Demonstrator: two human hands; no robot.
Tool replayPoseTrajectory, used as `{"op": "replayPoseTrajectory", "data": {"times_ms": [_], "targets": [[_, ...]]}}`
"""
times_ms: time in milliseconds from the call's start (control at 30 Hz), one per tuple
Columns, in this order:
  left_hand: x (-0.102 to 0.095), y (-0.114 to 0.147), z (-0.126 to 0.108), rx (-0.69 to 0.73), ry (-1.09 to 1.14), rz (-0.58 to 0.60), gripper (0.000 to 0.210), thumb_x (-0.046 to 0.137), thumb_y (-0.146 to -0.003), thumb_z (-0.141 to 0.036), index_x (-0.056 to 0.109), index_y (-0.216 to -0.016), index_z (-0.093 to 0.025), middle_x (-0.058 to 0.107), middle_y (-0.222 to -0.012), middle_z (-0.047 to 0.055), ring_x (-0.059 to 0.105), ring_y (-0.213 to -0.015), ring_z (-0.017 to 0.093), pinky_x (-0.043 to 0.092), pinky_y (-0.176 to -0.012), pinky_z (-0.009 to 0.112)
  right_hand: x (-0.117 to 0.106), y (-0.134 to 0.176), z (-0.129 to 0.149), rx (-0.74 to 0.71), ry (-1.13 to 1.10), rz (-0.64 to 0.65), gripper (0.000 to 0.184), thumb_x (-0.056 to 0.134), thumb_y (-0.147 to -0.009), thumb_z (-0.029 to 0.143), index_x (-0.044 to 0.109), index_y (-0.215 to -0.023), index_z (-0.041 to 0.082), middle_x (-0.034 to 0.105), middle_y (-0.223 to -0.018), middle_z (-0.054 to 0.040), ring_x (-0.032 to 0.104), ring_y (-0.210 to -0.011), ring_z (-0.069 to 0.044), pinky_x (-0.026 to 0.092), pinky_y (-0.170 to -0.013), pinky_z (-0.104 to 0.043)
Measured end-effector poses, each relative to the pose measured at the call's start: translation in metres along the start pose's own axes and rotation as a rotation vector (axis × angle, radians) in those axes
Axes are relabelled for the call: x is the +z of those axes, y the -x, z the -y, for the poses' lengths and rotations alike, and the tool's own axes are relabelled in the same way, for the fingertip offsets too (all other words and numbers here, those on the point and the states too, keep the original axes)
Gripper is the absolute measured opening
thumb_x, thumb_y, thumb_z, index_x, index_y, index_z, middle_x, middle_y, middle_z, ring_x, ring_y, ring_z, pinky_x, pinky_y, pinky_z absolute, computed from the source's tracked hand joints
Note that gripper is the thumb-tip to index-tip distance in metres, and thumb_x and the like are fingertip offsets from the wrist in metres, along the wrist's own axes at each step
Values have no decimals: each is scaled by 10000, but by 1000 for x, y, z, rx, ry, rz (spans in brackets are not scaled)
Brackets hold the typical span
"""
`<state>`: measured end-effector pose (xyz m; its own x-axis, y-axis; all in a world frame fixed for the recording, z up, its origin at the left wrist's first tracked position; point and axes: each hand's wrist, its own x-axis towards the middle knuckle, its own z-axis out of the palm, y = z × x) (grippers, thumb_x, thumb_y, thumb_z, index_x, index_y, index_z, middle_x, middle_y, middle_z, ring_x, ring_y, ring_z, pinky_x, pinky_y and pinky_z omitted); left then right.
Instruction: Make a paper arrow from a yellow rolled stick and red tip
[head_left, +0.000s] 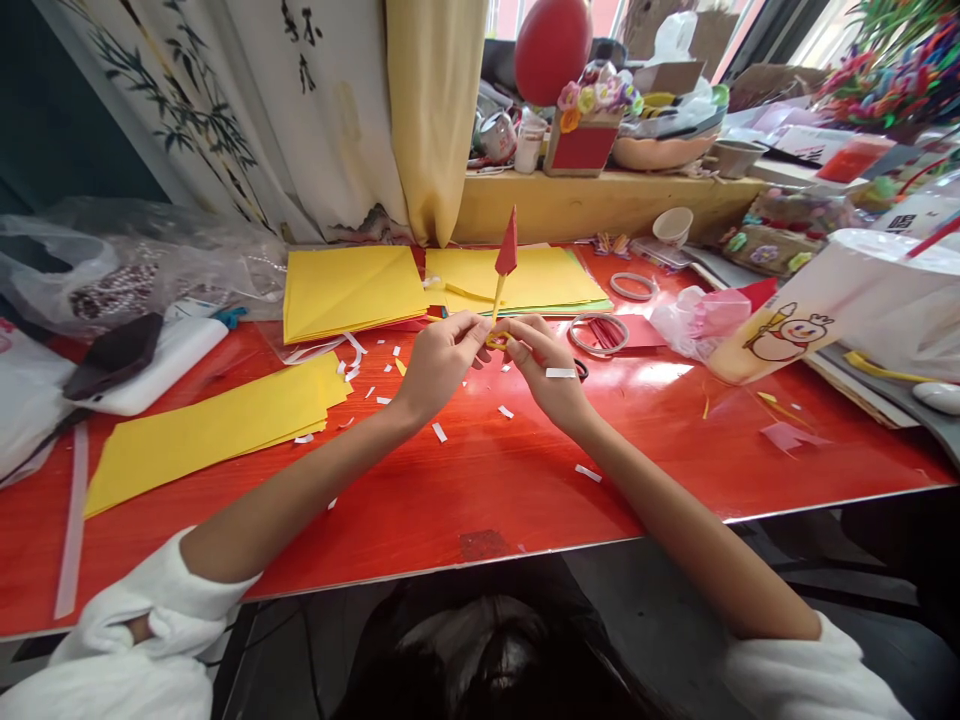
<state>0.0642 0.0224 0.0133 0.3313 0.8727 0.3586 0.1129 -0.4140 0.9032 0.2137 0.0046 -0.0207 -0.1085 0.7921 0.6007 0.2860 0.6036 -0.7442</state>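
Note:
Over the middle of the red table, my left hand (444,362) pinches the lower end of a thin yellow paper stem (498,295). A folded red paper piece (508,245) sits on its upper end, pointing up. At the base of the stem, a narrow yellow paper strip (496,341) curls in a loop. My right hand (551,375) grips that strip between thumb and fingers, close beside the left. A white slip (561,373) lies across the back of my right hand. Whether strip and stem are joined is hidden by the fingers.
Stacks of yellow paper (352,290) lie behind and at left (217,420). White scraps (439,432) dot the red table (420,530). Rolls of tape (598,335) and a large drink cup (795,305) stand right. A dark phone (112,355) is at left.

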Motion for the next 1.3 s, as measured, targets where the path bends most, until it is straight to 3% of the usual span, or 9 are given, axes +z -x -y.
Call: {"op": "replayPoseTrajectory", "data": {"times_ms": [267,433,567,800,1033,1133,1300], "targets": [[-4,-1,6,102,-145,21,228,537,-826,-373,630,-860,-167,632,-760,31,571,-670,110,455,-646,227,3,0,-3,-15,-39,-29,212,472,-891,278,606,-1055,267,553,-994,-40,553,-933,-151,496,-800,-328],[-10,-5,4,160,-296,82,181,548,-818,-324,616,-852,-159,650,-774,42,580,-692,125,438,-660,243,5,1,-3,57,-166,-90,279,542,-851,253,466,-1119,262,593,-958,-22,586,-888,-122,503,-814,-296],[-11,-6,0,187,-381,90,123,539,-815,-263,596,-812,-154,637,-711,29,565,-647,110,415,-628,228,7,1,-4,80,-166,-138,195,584,-821,275,471,-977,240,579,-903,-12,580,-847,-113,513,-760,-270],[-12,-6,4,275,-532,64,56,549,-773,-176,545,-727,-144,595,-643,-2,506,-569,85,380,-558,209,6,1,-6,48,-154,-91,113,595,-815,258,519,-895,235,566,-836,10,561,-736,-94,499,-694,-270],[-16,-9,22,480,-797,92,123,494,-801,-180,524,-687,-144,497,-551,-17,406,-493,80,295,-497,224,4,-3,-6,168,-221,1,300,653,-762,334,423,-935,251,594,-848,6,591,-741,-107,496,-681,-277],[-18,-10,25,510,-805,104,144,481,-811,-188,525,-681,-144,478,-528,-24,386,-474,76,280,-488,222,3,-4,-5,225,-253,-26,362,687,-722,367,393,-897,247,600,-835,7,597,-744,-110,494,-672,-270],[-17,-9,25,484,-746,75,125,487,-805,-194,516,-692,-149,515,-565,-16,426,-505,78,317,-514,216,7,-2,-4,296,-177,-6,261,612,-767,438,522,-786,195,574,-705,2,580,-647,-114,504,-643,-282]]}}
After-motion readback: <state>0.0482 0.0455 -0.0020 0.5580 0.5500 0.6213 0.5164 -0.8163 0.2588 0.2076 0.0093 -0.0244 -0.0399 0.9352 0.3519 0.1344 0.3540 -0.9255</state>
